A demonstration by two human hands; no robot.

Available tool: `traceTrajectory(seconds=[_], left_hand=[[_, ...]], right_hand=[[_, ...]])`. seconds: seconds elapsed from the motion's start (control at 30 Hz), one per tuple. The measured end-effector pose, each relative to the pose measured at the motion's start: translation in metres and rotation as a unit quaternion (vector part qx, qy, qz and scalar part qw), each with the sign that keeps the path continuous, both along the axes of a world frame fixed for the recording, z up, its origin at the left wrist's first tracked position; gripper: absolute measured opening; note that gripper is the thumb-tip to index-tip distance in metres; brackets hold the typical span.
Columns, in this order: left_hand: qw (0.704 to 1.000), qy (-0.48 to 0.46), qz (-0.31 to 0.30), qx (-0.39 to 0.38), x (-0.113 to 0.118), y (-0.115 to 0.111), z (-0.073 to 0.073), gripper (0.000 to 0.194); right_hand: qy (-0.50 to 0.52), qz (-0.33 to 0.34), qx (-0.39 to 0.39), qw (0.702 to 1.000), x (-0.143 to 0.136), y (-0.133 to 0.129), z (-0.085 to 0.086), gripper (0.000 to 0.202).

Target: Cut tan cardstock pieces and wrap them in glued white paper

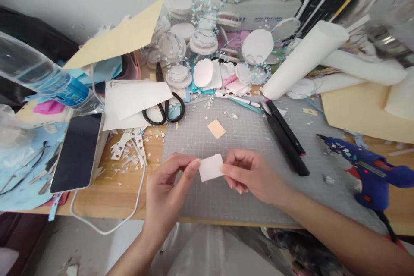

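Between my two hands is a small white piece of paper, held just above the grey cutting mat. My left hand pinches its left edge between thumb and index finger. The right edge is pinched by my right hand, whose other fingers curl underneath. Beyond the paper, a small cream-coloured paper piece lies on the mat. To the right of it are a black marker and a black pen-like tool, side by side.
A blue glue gun lies at the right. Black-handled scissors, a phone with a white cable and a plastic bottle are at the left. White paper rolls and decorated white discs crowd the back.
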State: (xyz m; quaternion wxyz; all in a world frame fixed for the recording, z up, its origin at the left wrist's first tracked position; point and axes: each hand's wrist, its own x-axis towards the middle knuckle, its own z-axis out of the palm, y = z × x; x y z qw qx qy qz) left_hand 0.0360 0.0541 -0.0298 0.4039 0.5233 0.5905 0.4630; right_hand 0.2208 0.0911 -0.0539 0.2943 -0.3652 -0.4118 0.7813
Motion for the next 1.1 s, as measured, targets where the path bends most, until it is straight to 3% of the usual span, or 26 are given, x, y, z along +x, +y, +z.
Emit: traceTrajectory(seconds=[0.1, 0.27, 0.4, 0.47, 0.57, 0.63, 0.67, 0.7, 0.83, 0.9, 0.97, 1.03, 1.1], left_hand=[[1.0, 0.017, 0.011, 0.02, -0.003, -0.001, 0.001, 0.014], [0.992, 0.015, 0.114, 0.045, -0.023, -0.002, 0.005, 0.014], [0.991, 0.065, 0.105, 0.054, -0.051, -0.008, 0.016, 0.026], [0.989, 0.113, 0.073, 0.053, -0.066, -0.014, 0.022, 0.033], [0.976, 0.207, 0.042, 0.054, -0.087, -0.027, 0.023, 0.037], [0.961, 0.267, 0.026, 0.069, -0.099, -0.034, 0.018, 0.029], [0.952, 0.296, 0.021, 0.081, -0.104, -0.037, 0.014, 0.018], [0.942, 0.322, 0.024, 0.095, -0.108, -0.039, 0.011, 0.012], [0.912, 0.388, 0.017, 0.133, -0.107, -0.05, -0.002, 0.042], [0.908, 0.381, -0.005, 0.172, -0.098, -0.057, -0.004, 0.041], [0.907, 0.37, -0.047, 0.198, -0.085, -0.064, -0.006, 0.037], [0.906, 0.359, -0.101, 0.201, -0.068, -0.067, -0.007, 0.034], [0.9, 0.362, -0.15, 0.188, -0.05, -0.064, -0.01, 0.032]], right_hand=[[-0.001, 0.006, 0.009, 1.0, 0.0, 0.0, -0.001, 0.027], [-0.024, -0.02, 0.046, 0.998, 0.003, 0.006, -0.002, 0.03], [-0.109, -0.052, 0.178, 0.977, 0.004, 0.008, 0.001, 0.028], [-0.185, -0.059, 0.325, 0.926, 0.005, 0.005, 0.0, 0.024], [-0.282, -0.029, 0.551, 0.785, 0.007, -0.003, -0.004, 0.016], [-0.332, 0.004, 0.632, 0.7, 0.007, -0.011, -0.006, 0.017], [-0.353, 0.019, 0.65, 0.672, 0.007, -0.015, -0.006, 0.019], [-0.373, 0.033, 0.659, 0.652, 0.007, -0.02, -0.006, 0.02], [-0.422, 0.031, 0.657, 0.624, 0.015, -0.048, 0.004, 0.027], [-0.424, -0.043, 0.658, 0.621, 0.029, -0.068, 0.009, 0.025], [-0.425, -0.162, 0.664, 0.594, 0.049, -0.09, 0.013, 0.015], [-0.457, -0.29, 0.637, 0.549, 0.073, -0.108, 0.014, 0.012], [-0.501, -0.419, 0.587, 0.479, 0.097, -0.121, 0.01, 0.02]])
